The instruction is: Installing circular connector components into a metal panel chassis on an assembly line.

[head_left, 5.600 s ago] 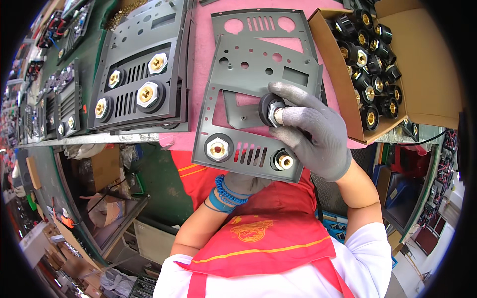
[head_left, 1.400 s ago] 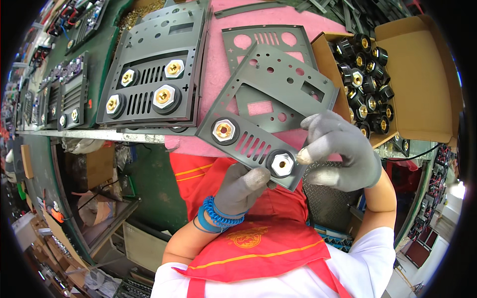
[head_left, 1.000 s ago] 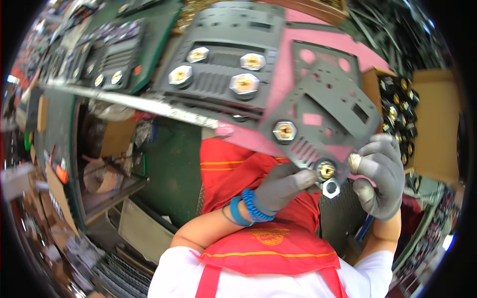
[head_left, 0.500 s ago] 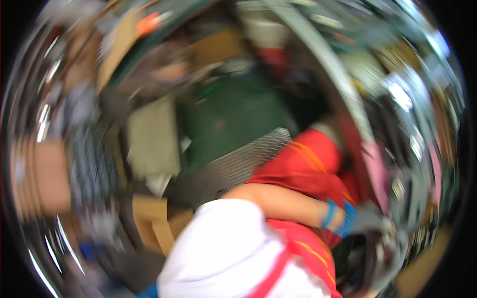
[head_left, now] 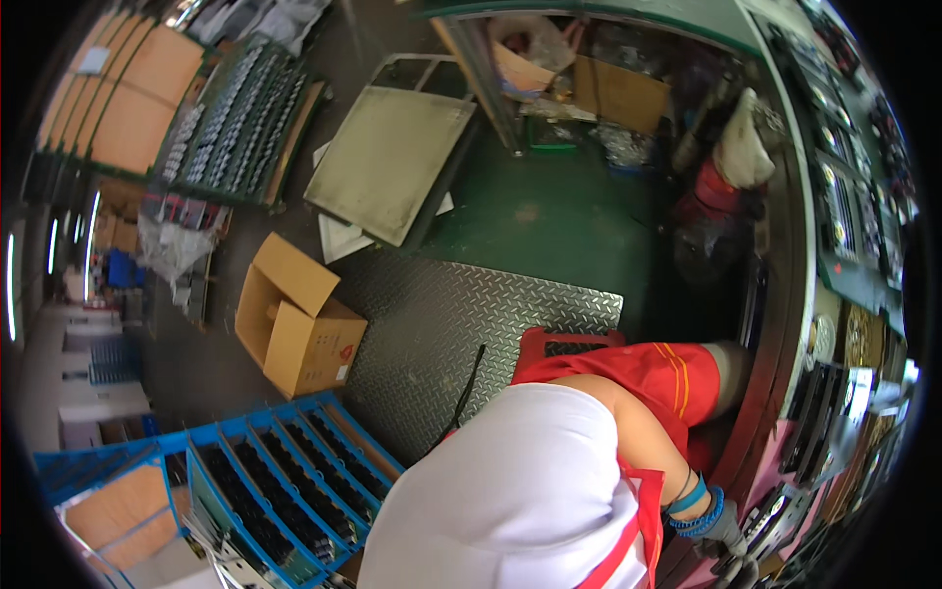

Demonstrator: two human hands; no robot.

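Note:
My left hand [head_left: 723,533] wears a grey glove with a blue cuff, below a blue band on the bare wrist. It rests at the edge of the workbench at lower right, beside dark flat metal-looking parts [head_left: 775,518]. Its fingers point down and are partly lost in the dark rim, so what they touch or hold cannot be made out. The white sleeve and shoulder [head_left: 491,481] fill the lower middle, above my red clothing [head_left: 638,378] with yellow stripes. My right hand does not show.
An open cardboard box [head_left: 319,344] stands on the tread-plate floor [head_left: 471,294]. Behind it is a flat platform cart [head_left: 392,157]. A blue divided crate [head_left: 285,432] holds rows of black parts at lower left. A red stool [head_left: 535,344] is under me; stacked trays [head_left: 235,118] stand far left.
My head has turned left, bringing the blue crate and the whole cardboard box into view. My left hand now appears lower, near the bottom right. The earlier picture is blurred.

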